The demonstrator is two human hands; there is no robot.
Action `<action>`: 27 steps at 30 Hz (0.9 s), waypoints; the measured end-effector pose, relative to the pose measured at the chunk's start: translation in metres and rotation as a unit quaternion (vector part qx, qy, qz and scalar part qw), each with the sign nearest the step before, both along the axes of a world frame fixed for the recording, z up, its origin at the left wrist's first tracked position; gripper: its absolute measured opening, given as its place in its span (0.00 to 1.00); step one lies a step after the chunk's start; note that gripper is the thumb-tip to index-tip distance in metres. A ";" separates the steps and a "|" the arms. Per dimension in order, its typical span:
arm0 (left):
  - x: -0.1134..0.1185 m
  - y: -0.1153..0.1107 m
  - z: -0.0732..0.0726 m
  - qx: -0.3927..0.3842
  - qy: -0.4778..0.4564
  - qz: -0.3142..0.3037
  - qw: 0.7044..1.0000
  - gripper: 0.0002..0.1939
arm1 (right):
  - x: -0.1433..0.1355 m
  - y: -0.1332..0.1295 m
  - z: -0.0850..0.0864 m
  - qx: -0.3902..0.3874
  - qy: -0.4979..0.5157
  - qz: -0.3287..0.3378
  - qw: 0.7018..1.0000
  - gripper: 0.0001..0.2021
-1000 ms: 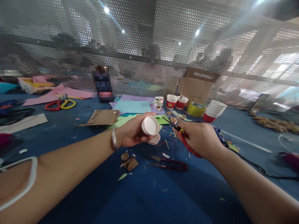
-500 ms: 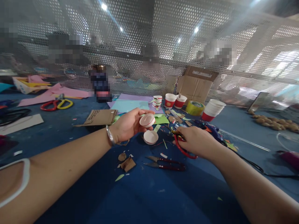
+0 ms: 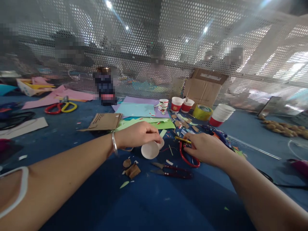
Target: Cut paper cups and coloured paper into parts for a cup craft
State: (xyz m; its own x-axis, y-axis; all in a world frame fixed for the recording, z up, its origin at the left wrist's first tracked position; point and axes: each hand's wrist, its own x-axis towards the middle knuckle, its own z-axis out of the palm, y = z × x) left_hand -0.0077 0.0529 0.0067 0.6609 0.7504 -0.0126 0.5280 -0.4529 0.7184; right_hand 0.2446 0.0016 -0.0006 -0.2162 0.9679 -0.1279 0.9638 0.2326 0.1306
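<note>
My left hand (image 3: 141,134) is closed, palm down, its fingertips pinching the rim of a shallow white paper cup piece (image 3: 150,150) just above the blue table. A second white cup piece (image 3: 161,144) sits right behind it, partly covered by my fingers. My right hand (image 3: 204,146) is closed on scissors with red and yellow handles (image 3: 190,158), to the right of the cup pieces. Dark-handled thread snips (image 3: 172,170) lie on the table nearer to me, below both hands.
Brown scraps (image 3: 132,170) lie at front left. Behind are folded cardboard (image 3: 104,122), blue paper (image 3: 137,109), red-and-white cups (image 3: 176,104), yellow tape (image 3: 202,112) and stacked cups (image 3: 221,114). Other scissors (image 3: 61,106) lie far left; a mesh screen (image 3: 134,64) stands behind.
My left hand has turned from palm up to palm down and lowered its cup piece toward the table, beside the other one. The scissors in my right hand have tilted slightly.
</note>
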 end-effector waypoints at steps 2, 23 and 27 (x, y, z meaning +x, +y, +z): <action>-0.003 0.003 0.002 0.048 0.035 0.020 0.998 0.13 | 0.000 0.000 0.001 -0.002 -0.002 -0.001 1.000 0.20; -0.005 0.012 -0.024 -0.085 -0.051 -0.031 0.995 0.26 | -0.041 -0.013 -0.014 0.049 0.113 0.226 0.966 0.11; -0.010 0.016 -0.018 -0.124 -0.051 -0.039 0.990 0.29 | -0.036 -0.010 -0.013 0.053 0.102 0.219 0.969 0.11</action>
